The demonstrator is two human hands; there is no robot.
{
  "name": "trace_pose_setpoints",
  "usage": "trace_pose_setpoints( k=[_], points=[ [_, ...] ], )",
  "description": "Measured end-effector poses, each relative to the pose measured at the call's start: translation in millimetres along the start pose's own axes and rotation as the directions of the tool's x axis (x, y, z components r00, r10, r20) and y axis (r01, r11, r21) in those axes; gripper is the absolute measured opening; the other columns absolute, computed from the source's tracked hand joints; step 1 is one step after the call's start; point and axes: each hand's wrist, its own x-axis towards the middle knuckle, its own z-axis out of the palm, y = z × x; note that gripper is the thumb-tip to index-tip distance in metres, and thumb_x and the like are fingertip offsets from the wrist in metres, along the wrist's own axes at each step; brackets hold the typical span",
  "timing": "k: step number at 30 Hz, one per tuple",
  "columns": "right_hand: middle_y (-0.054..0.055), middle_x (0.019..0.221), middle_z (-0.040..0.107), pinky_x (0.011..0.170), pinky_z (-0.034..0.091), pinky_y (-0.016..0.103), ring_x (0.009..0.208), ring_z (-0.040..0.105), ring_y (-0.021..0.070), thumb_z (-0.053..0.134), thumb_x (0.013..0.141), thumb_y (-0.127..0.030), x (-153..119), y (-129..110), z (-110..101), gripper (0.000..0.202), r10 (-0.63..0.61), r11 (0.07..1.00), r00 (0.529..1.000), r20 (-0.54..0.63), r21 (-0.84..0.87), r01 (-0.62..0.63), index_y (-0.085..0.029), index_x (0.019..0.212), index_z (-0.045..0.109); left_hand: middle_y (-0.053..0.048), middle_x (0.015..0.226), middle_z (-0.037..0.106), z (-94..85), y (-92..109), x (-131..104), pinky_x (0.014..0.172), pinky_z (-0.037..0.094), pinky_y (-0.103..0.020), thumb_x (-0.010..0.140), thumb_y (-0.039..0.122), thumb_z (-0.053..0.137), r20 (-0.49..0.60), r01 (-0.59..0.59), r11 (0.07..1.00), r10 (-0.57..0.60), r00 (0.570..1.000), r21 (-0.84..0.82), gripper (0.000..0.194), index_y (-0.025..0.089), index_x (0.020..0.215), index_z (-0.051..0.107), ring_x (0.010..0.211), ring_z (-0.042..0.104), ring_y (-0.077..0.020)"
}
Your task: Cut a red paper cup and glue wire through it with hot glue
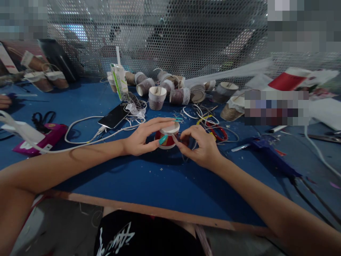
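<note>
A small red and white cup (168, 141) is on the blue table in front of me. My left hand (146, 137) holds it from the left, with the thumb on its near side and the fingers over the top. At the cup's right side is my right hand (198, 144), its thumb and index finger pinched together near the rim. Something thin seems to be between those fingertips, too small to make out. Teal nails show on my left hand.
Twine-wrapped cups (157, 97) line the back by a perforated metal screen. A black phone (114, 116) with a white cable lies left. On the right are red-handled scissors (220, 133) and a blue glue gun (274, 156). Another person's hand (5, 101) shows far left.
</note>
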Motion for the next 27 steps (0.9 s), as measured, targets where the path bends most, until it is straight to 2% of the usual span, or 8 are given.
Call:
trace_pose_setpoints(
  k=[6,11,15,19,23,27],
  points=[
    [-0.004,0.057,0.058,0.058,0.039,0.03,0.054,0.054,0.0122,0.058,0.083,-0.028,-0.6,0.2,-0.3,0.015,-0.008,1.0,1.0,0.005,-0.002,0.008,-0.023,0.074,0.047,-0.016,0.139,0.051,0.5,-0.1,-0.1,0.107,0.041,-0.045,0.091,0.031,0.046,-0.007,0.027,0.999,-0.027,1.0,0.019,0.048,0.019,0.137,0.044,0.13,0.048,-0.0244],
    [-0.004,0.057,0.057,0.059,0.039,0.03,0.054,0.054,0.0122,0.058,0.083,-0.028,-0.2,-0.7,0.1,0.015,0.01,1.0,1.0,0.002,-0.006,-0.01,-0.023,0.074,0.047,-0.017,0.139,0.051,-0.1,0.3,0.0,0.107,0.041,-0.044,0.092,0.032,0.044,-0.005,0.027,1.0,-0.027,1.0,0.014,0.047,0.018,0.137,0.045,0.13,0.048,-0.0246],
    [-0.005,0.057,0.056,0.059,0.04,0.03,0.053,0.053,0.0119,0.058,0.08,-0.026,0.5,-0.7,-0.5,0.013,-0.039,0.999,0.999,-0.013,-0.001,0.039,-0.023,0.075,0.047,-0.018,0.139,0.05,-0.3,-0.2,-0.1,0.108,0.041,-0.045,0.092,0.037,0.043,0.002,0.019,1.0,-0.019,1.0,-0.007,0.051,0.016,0.138,0.044,0.13,0.048,-0.0264],
    [-0.005,0.056,0.057,0.058,0.039,0.029,0.052,0.053,0.0115,0.057,0.081,-0.026,1.1,-0.2,-1.0,0.012,-0.041,0.999,0.999,-0.004,0.0,0.041,-0.023,0.075,0.046,-0.013,0.139,0.052,1.0,-0.4,0.5,0.106,0.043,-0.044,0.09,0.037,0.048,-0.015,0.042,0.999,-0.042,0.999,0.022,0.05,0.022,0.137,0.045,0.129,0.05,-0.025],
    [-0.005,0.056,0.057,0.058,0.039,0.029,0.052,0.053,0.0111,0.056,0.082,-0.026,0.3,-0.2,0.0,0.013,-0.021,1.0,1.0,0.001,-0.006,0.021,-0.022,0.074,0.047,-0.013,0.136,0.055,2.0,0.6,1.1,0.105,0.044,-0.043,0.089,0.033,0.05,-0.036,0.061,0.997,-0.06,0.998,0.049,0.047,0.023,0.135,0.047,0.126,0.052,-0.0237],
    [-0.005,0.057,0.056,0.059,0.041,0.028,0.053,0.052,0.0112,0.056,0.081,-0.023,-0.2,0.6,-1.5,0.009,-0.1,0.995,0.995,-0.017,-0.026,0.099,-0.022,0.078,0.047,-0.014,0.137,0.053,1.7,0.2,1.2,0.106,0.042,-0.044,0.089,0.033,0.05,-0.017,0.047,0.998,-0.046,0.999,0.035,0.049,0.022,0.136,0.045,0.128,0.05,-0.024]
  ],
)
